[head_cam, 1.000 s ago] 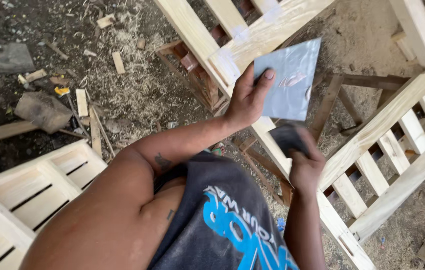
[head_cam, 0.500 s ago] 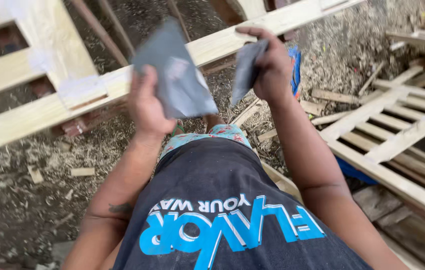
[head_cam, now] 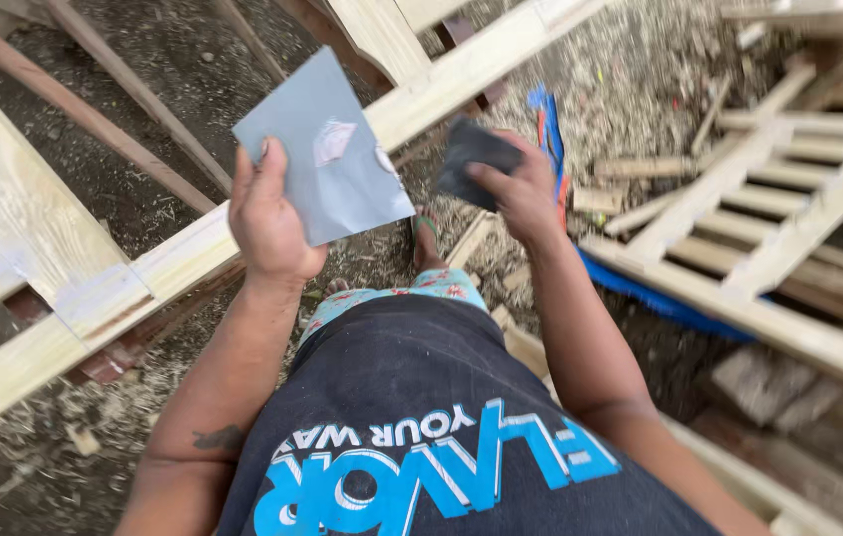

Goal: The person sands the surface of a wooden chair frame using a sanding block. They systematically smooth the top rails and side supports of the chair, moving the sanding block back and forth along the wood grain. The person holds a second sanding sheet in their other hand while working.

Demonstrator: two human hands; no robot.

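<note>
My left hand (head_cam: 267, 213) holds up a flat grey sheet of sandpaper (head_cam: 327, 149) by its lower left corner, above a pale wooden frame rail (head_cam: 461, 74). My right hand (head_cam: 520, 189) grips a small dark folded sanding piece (head_cam: 471, 159) just to the right of the sheet. Both hands are raised in front of my chest, a short gap apart. Below them I see my dark printed shirt and patterned shorts.
A slatted wooden frame (head_cam: 778, 199) lies on the right over a blue strip (head_cam: 659, 298). Pale planks (head_cam: 34, 248) cross the left side, with dark thin bars (head_cam: 114, 109) behind. Sawdust and wood offcuts (head_cam: 620, 169) cover the dirt ground.
The view has swung round from the earlier angle. My hands have come closer together in front of me, still holding the grey sheet and the dark piece.
</note>
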